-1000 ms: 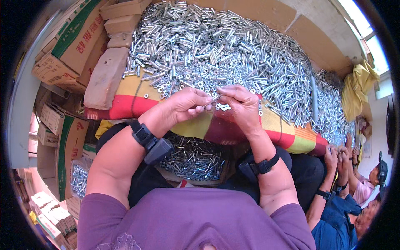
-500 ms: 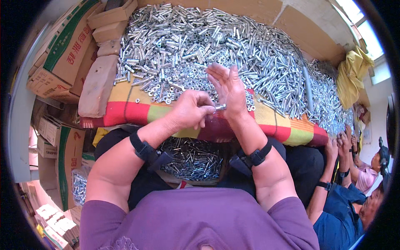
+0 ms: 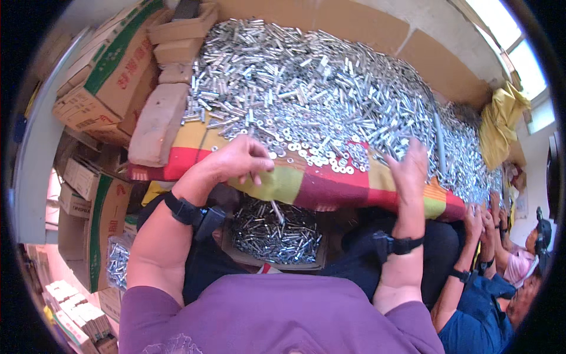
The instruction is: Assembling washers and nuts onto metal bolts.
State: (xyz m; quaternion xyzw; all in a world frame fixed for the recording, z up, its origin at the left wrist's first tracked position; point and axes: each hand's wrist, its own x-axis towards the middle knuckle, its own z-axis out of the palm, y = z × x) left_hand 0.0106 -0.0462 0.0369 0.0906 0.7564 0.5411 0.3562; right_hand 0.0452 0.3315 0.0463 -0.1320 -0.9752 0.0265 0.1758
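My left hand (image 3: 243,159) is over the front edge of the checked cloth (image 3: 345,189), fingers loosely bent and apart, with nothing visible in them. Below it, a blurred anchor bolt (image 3: 277,212) shows in the air above a box of finished-looking bolts (image 3: 277,239). My right hand (image 3: 411,171) is farther right at the near side of the metal heap, thumb and fingers apart, somewhat smeared by motion. Loose washers (image 3: 321,159) lie on the cloth between the hands. Behind them spreads a large heap of metal sleeves and bolts (image 3: 283,76).
Brick-like blocks (image 3: 159,127) and cardboard cartons (image 3: 106,76) border the heap on the left. A grey pipe (image 3: 439,141) lies across it at right, near a yellow cloth (image 3: 501,121). Co-workers' hands (image 3: 474,219) are at the right edge. A bag of bolts (image 3: 118,259) stands lower left.
My hands have moved apart: the left went left and let go of the bolt, which shows above the box. The right went right toward the heap. The view has shifted slightly.
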